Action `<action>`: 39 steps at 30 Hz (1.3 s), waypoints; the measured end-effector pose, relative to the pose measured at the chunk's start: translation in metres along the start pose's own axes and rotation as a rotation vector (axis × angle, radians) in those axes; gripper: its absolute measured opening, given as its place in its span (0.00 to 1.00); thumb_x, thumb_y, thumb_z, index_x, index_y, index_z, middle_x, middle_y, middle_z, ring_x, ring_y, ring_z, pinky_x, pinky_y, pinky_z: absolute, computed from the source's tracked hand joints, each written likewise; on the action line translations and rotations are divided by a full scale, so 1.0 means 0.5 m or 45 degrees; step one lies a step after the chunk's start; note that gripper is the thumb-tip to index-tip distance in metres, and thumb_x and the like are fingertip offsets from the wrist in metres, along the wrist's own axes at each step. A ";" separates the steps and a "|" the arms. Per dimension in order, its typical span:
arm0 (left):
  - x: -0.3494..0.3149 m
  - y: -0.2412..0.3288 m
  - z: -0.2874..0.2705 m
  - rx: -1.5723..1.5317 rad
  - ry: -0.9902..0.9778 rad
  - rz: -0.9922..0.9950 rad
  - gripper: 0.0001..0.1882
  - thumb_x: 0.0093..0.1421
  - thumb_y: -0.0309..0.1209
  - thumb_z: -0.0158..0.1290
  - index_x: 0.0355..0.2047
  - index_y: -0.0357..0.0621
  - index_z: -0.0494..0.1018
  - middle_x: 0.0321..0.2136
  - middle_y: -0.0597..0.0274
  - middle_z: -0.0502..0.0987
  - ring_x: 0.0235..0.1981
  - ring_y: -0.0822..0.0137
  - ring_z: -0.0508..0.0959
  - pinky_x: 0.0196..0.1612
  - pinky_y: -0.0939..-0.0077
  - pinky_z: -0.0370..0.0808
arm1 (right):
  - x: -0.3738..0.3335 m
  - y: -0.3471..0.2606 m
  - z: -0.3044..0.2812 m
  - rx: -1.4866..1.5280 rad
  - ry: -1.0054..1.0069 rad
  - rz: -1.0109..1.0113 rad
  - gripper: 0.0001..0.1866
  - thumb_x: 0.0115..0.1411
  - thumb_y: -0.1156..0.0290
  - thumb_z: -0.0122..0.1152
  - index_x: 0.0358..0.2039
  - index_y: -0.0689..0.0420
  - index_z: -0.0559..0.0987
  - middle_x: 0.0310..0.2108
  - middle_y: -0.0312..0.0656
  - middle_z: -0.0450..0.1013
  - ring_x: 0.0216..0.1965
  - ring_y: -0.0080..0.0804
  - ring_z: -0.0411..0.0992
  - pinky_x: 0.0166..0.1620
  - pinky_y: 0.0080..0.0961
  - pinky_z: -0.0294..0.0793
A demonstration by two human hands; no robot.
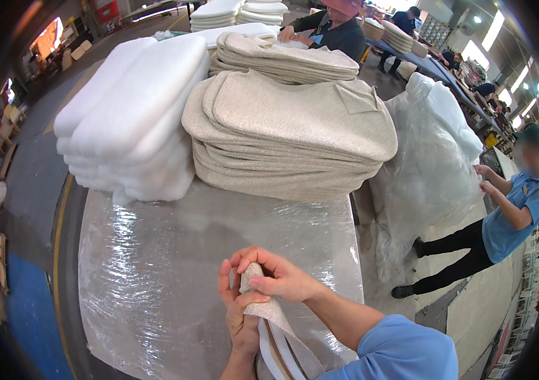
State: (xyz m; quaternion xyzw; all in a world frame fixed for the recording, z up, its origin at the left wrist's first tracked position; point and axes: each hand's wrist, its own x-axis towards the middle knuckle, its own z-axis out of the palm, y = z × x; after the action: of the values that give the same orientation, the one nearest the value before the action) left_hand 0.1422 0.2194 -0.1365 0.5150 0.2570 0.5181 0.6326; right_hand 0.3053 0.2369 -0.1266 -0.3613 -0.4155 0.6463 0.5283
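Over the near part of the wrapped table, my left hand (242,316) and my right hand (279,277) grip one end of a beige fabric cover (272,311). The end is bunched into a narrow point between my fingers. My left hand wraps it from the left; the right thumb presses on it from above. White and brown strips run lengthwise along the cover's open side, and its lower part passes out of view at the bottom. Beyond my hands lies a stack of flat beige covers (295,120), with a second stack (288,56) behind it.
A pile of white padding (117,107) stands on the table's (155,272) far left. At the right, a person in a blue shirt (515,206) handles a large clear plastic bag (418,158) with white filling. Another person (333,31) works behind the stacks.
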 end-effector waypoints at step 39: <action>-0.122 0.295 0.241 0.557 -0.500 0.426 0.69 0.51 0.21 0.72 0.79 0.39 0.31 0.77 0.45 0.48 0.77 0.53 0.57 0.75 0.57 0.59 | -0.156 -0.295 0.099 0.389 0.489 -0.828 0.32 0.79 0.42 0.42 0.57 0.60 0.77 0.43 0.37 0.79 0.42 0.23 0.74 0.48 0.25 0.76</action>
State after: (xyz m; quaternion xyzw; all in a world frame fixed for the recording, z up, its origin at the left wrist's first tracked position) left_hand 0.1678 0.1068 0.0268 0.7637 0.1474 0.4381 0.4508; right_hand 0.3311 0.1665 0.0307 -0.2426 -0.3011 0.4206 0.8207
